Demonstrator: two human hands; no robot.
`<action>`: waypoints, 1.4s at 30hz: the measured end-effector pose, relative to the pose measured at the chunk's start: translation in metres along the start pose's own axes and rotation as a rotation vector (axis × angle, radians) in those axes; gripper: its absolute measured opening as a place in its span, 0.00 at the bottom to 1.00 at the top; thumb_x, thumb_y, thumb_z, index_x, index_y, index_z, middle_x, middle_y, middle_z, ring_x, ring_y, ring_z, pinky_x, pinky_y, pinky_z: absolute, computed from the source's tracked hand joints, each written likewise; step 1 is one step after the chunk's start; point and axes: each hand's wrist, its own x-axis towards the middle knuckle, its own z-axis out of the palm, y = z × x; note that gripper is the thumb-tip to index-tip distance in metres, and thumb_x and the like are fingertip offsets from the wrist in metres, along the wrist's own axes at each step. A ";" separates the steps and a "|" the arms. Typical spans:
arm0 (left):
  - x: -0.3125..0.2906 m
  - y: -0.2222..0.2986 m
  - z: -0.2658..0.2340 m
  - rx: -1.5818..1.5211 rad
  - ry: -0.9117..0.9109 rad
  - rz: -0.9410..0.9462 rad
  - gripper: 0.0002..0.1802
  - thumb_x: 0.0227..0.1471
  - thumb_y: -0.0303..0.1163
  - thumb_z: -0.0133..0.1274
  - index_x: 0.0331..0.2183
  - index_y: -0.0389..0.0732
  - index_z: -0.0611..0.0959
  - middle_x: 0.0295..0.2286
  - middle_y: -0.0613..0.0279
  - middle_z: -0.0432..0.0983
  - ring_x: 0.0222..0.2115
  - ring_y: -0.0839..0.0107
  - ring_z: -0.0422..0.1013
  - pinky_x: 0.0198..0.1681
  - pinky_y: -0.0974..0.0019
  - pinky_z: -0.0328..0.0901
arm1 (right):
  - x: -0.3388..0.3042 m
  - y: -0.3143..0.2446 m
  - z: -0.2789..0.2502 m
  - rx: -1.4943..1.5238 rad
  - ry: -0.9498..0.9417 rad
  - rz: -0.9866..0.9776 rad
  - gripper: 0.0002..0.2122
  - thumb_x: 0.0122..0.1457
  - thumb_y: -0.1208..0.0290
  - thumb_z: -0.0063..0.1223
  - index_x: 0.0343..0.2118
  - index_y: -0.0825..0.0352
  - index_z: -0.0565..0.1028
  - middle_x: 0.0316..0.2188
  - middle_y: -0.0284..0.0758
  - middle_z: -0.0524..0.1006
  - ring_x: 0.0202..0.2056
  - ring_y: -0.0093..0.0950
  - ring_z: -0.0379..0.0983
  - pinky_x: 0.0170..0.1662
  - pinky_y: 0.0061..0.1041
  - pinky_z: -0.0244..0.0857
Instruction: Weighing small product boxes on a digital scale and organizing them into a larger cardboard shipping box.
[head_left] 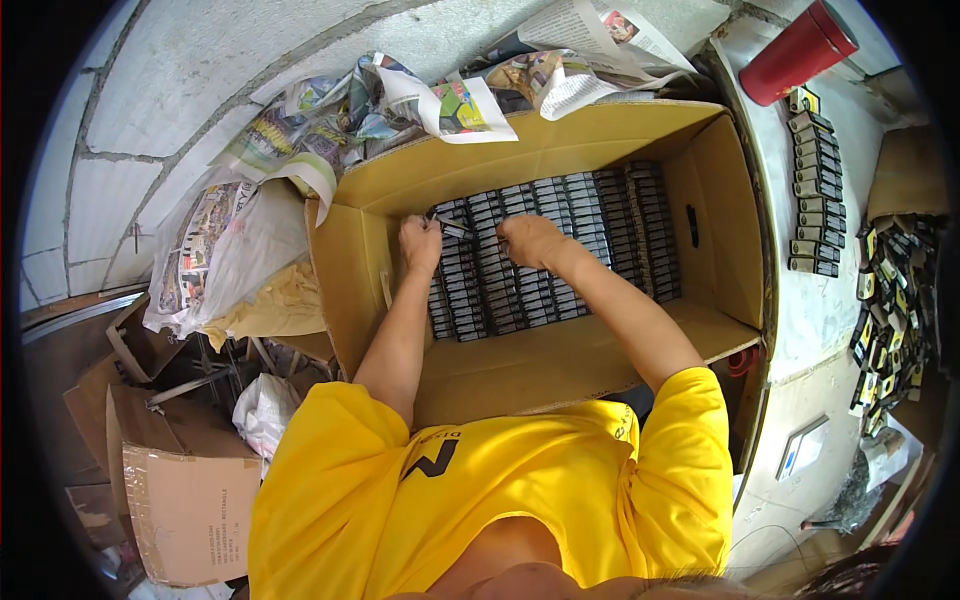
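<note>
Both my hands are inside a large open cardboard box (700, 140). Small flat black packs (585, 225) stand packed in it in tight rows. At the box's left side my left hand (420, 243) pinches a small black pack (452, 228) with a pale edge, held tilted over the leftmost row. My right hand (532, 242) is at the rows near the middle, fingers curled down and closed. Whatever its fingers grip is hidden beneath them.
Crumpled newspaper (460, 105) lines the box's far edge. On the right, a pale table (800, 330) bears a red tumbler (798, 50), a line of similar packs (816, 185) and a small device (803, 447). Loose packs (888, 320) lie heaped beyond. A carton (190, 510) stands lower left.
</note>
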 end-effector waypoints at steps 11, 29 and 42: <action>-0.007 0.156 -0.109 -0.794 -0.759 0.427 0.02 0.49 0.23 0.46 0.25 0.37 0.72 0.35 0.58 0.77 0.34 0.77 0.69 0.41 0.72 0.62 | -0.065 -0.021 -0.085 0.897 0.162 -0.148 0.17 0.57 0.72 0.59 0.48 0.73 0.74 0.30 0.29 0.78 0.29 0.13 0.68 0.27 0.15 0.64; -0.124 0.257 -0.131 -0.774 -0.962 0.688 0.22 0.56 0.42 0.57 0.42 0.32 0.75 0.31 0.64 0.75 0.32 0.78 0.69 0.37 0.71 0.66 | -0.229 -0.061 -0.100 1.189 0.904 -0.243 0.12 0.57 0.68 0.60 0.39 0.71 0.78 0.31 0.28 0.78 0.30 0.15 0.71 0.33 0.16 0.67; -0.157 0.265 -0.131 -0.540 -0.710 1.117 0.19 0.48 0.28 0.61 0.43 0.36 0.76 0.34 0.52 0.77 0.33 0.57 0.75 0.37 0.62 0.68 | -0.313 -0.107 -0.072 0.346 1.257 -0.129 0.10 0.53 0.78 0.58 0.39 0.68 0.78 0.21 0.34 0.74 0.22 0.26 0.70 0.28 0.20 0.63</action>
